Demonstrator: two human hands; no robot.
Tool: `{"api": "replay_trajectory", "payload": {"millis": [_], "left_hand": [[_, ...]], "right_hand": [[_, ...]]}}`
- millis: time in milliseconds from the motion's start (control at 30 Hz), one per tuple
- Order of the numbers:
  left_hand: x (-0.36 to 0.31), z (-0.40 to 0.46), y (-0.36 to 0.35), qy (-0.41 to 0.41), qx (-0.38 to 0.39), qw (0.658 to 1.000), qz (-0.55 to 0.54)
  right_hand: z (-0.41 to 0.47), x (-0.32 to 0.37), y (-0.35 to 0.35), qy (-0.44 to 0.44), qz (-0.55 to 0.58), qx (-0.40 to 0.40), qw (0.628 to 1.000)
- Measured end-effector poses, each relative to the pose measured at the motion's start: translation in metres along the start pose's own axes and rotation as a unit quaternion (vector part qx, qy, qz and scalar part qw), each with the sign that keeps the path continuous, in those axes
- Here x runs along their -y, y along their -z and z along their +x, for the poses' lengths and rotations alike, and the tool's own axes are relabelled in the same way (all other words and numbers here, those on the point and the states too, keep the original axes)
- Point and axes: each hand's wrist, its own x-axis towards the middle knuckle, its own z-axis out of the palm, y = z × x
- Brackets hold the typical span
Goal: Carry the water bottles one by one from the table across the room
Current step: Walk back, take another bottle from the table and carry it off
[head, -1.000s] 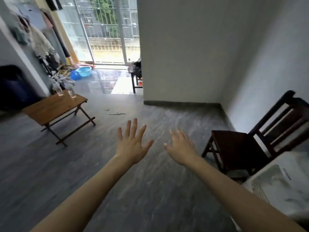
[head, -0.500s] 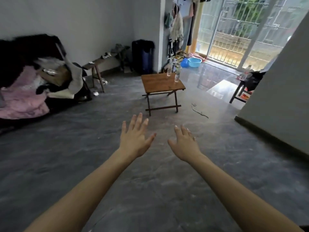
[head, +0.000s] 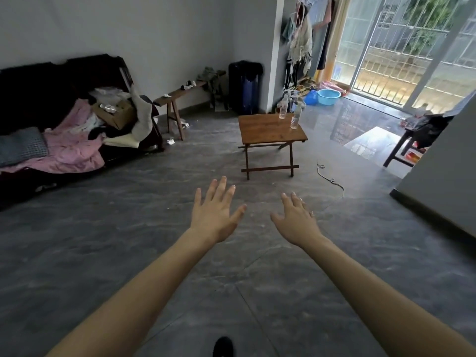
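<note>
Two clear plastic water bottles stand upright on a small wooden folding table ahead of me. One bottle is at the table's far edge, the other bottle is nearer, at the right edge. My left hand and my right hand are stretched out in front, palms down, fingers spread, holding nothing. Both hands are well short of the table, over the grey floor.
A dark sofa piled with clothes and a box lines the left wall. Behind it stand a wooden bench and a dark suitcase. A blue basin sits by the balcony door. A cable lies on the floor, a dark stool stands right.
The view swung left from the corner with a chair to face the table, and the table has come closer. Both hands stayed open and outstretched.
</note>
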Motion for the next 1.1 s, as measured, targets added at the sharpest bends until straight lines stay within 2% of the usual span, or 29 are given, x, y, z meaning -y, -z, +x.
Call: {"api": "replay_trajectory", "payload": {"millis": [233, 700, 1100], "left_hand": [[-0.013, 0.064, 0.01, -0.008, -0.002, 1.0, -0.004], [0.024, 0.248, 0.05, -0.056, -0.004, 0.998, 0.01], [-0.007, 0.378, 0.05, -0.089, 0.027, 0.996, 0.011]], "right_hand": [[0.056, -0.006, 0.024, 0.021, -0.012, -0.024, 0.999], [0.218, 0.026, 0.064, -0.023, -0.016, -0.05, 0.998], [0.324, -0.015, 0.097, -0.076, -0.023, -0.07, 0.994]]}}
